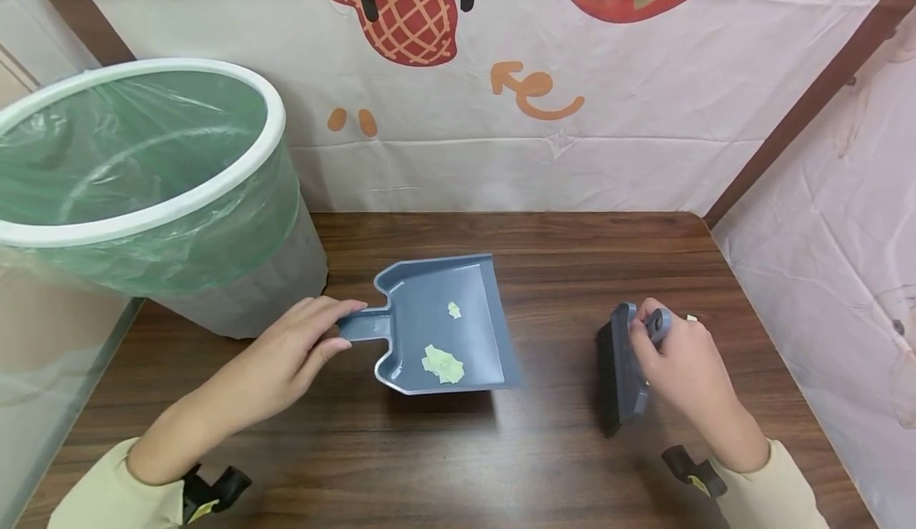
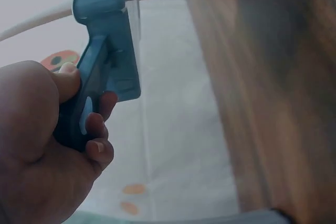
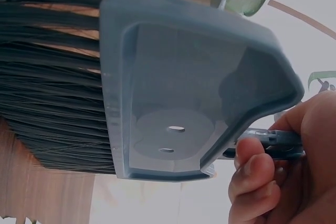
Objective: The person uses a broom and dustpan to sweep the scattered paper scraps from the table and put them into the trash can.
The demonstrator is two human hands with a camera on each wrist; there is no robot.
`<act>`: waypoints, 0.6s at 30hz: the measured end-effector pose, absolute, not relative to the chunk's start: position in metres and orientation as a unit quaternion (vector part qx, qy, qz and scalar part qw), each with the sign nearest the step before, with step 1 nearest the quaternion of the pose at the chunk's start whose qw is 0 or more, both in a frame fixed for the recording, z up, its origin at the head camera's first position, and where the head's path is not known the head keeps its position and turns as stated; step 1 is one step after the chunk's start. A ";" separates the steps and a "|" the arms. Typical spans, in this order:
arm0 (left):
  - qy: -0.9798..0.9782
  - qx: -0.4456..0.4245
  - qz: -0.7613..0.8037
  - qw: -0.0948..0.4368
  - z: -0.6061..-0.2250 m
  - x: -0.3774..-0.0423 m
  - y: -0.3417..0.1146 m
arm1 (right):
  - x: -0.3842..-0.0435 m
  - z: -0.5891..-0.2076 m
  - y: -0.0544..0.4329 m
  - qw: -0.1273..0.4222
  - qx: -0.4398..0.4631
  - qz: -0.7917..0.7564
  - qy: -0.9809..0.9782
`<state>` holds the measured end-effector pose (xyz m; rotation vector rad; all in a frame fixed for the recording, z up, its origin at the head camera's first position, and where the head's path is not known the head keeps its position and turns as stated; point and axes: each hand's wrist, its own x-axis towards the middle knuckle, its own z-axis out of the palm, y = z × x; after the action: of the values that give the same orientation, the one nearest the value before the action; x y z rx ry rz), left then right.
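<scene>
My left hand [image 1: 296,346] grips the short handle of a blue-grey dustpan [image 1: 472,322], which is held a little above the table, its shadow beneath. Two pale green scraps lie in the pan: a larger torn scrap [image 1: 443,364] near the front side and a small scrap [image 1: 454,309] farther back. In the left wrist view, my fingers and thumb wrap the dustpan handle [image 2: 86,98]. To the right, my right hand [image 1: 687,362] holds a grey hand brush [image 1: 628,378] by its handle. Dark bristles [image 3: 52,82] point toward the tabletop in the right wrist view.
A bin [image 1: 236,306] with a white rim and green liner bag stands at the left, close to the dustpan handle. A tiny pale scrap [image 1: 691,318] shows beside my right hand on the wooden table [image 1: 458,465]. A printed white cloth [image 1: 444,139] hangs behind.
</scene>
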<state>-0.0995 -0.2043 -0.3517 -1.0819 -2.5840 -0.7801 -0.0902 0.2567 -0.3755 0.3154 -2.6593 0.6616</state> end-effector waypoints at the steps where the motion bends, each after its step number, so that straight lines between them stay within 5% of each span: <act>1: -0.883 -0.370 -0.265 0.119 -0.348 -0.100 -0.206 | -0.090 -0.376 0.257 0.191 0.113 0.235 -0.946; 18: -0.892 -0.345 -0.252 0.147 -0.278 -0.099 -0.237 | -0.091 -0.375 0.257 0.184 0.105 0.241 -0.947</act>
<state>-0.0987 -0.2370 -0.2780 -0.9940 -2.5667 -0.7266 -0.0913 0.2567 -0.3750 0.2975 -2.6712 0.6804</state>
